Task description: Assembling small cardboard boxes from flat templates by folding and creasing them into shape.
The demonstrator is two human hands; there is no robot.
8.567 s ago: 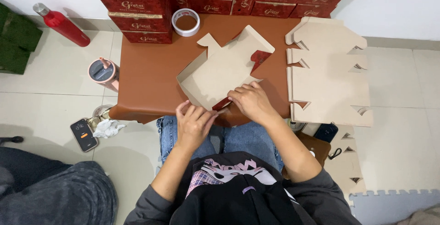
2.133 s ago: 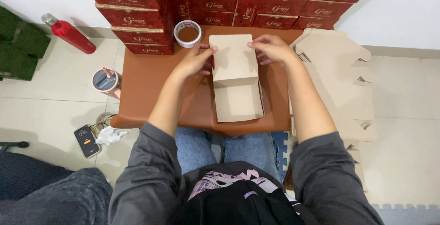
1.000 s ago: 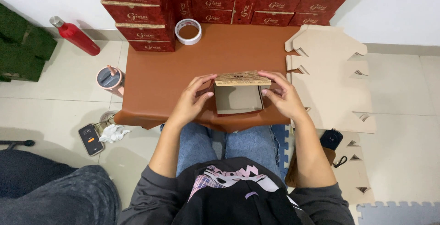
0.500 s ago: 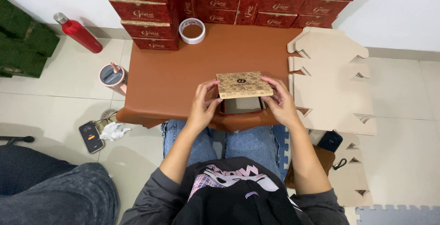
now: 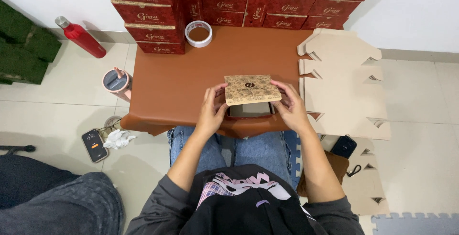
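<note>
A small kraft cardboard box [image 5: 252, 90] with a patterned lid stands near the front edge of the brown tabletop [image 5: 181, 77]. Its lid is lowered almost flat, with a dark gap still showing under the front edge. My left hand [image 5: 212, 111] grips the box's left side, thumb up on the lid's corner. On the opposite side my right hand [image 5: 289, 107] holds the box, fingers reaching onto the lid's right edge.
Red printed boxes [image 5: 158, 5] are stacked along the table's back. A tape roll [image 5: 199, 33] lies in front of them. Flat die-cut cardboard blanks [image 5: 342, 86] are piled at the right. On the floor at left: a red bottle [image 5: 80, 37], a pink tumbler [image 5: 116, 83], a phone [image 5: 94, 145].
The flat blank has become a formed box. It came back from the table's far side to the front edge, and the lid folded down over the open box.
</note>
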